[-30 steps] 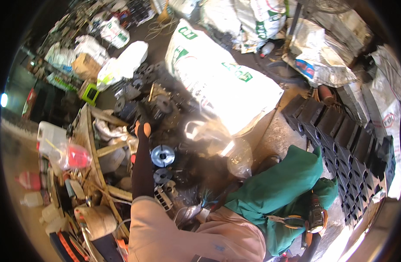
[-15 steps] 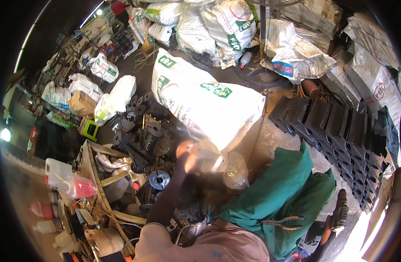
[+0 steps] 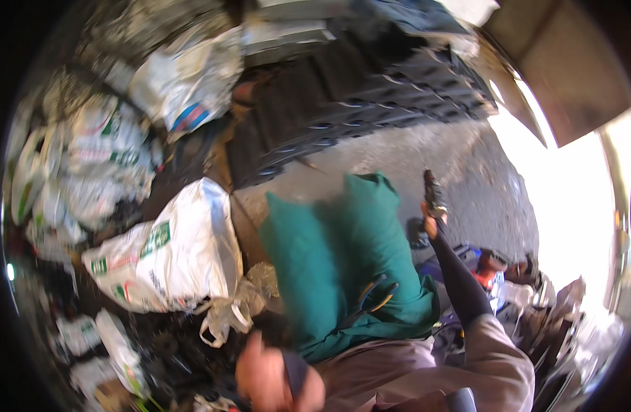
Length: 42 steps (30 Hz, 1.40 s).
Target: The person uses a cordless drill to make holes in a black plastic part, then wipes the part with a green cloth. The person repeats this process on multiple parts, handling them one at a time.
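Note:
My right hand is stretched out to the right, wrapped round a dark power drill held over the floor. Near the lower edge, left of my lap, my left hand is smeared by motion; its fingers cannot be made out. Across the green trousers on my legs lie pliers with black and yellow-orange handles. Beyond my left hand, a crumpled translucent plastic bag sits beside a big white sack with green print.
A stack of black moulded parts runs along the far side of the grey concrete floor. More white sacks are piled at the left. Tools and a red object crowd the right, near a bright opening.
The view has swung to the right, so the sack and black parts appear further left. My left hand has come back from beside the sack toward my body. My right hand still holds the drill.

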Available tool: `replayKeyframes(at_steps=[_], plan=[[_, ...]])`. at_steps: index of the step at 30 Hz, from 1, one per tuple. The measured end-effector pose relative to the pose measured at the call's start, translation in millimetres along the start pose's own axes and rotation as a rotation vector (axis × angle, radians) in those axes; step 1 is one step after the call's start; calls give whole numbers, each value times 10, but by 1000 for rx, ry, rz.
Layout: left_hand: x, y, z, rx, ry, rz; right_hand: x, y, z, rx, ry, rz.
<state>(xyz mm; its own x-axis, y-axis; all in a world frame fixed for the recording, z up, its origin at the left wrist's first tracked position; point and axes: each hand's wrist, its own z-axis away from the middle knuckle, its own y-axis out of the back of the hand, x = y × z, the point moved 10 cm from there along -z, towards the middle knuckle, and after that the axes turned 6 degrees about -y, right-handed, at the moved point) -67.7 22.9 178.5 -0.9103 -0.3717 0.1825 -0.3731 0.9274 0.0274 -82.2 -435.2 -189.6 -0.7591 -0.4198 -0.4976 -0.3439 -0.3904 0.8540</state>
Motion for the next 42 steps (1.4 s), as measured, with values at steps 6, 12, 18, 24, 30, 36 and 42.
replayKeyframes(at_steps=[6,12,18,24,30,36,42], plan=[[-423,-787,-34,-310,78,-34,199,-376,59,-59,-299,63],[-543,-845,47,-397,58,-47,327,-597,268,-128,-410,106],[-572,-858,37,-406,55,-53,330,-729,420,-175,-414,139],[-520,-836,-16,-417,40,-35,398,-793,673,-254,-414,145],[-525,-641,-77,-398,32,-44,403,-875,990,-329,-365,189],[-514,-537,-102,-401,44,-47,517,-914,1292,-404,-347,220],[-461,-388,-121,-381,39,-56,582,-898,1532,-483,-302,265]])
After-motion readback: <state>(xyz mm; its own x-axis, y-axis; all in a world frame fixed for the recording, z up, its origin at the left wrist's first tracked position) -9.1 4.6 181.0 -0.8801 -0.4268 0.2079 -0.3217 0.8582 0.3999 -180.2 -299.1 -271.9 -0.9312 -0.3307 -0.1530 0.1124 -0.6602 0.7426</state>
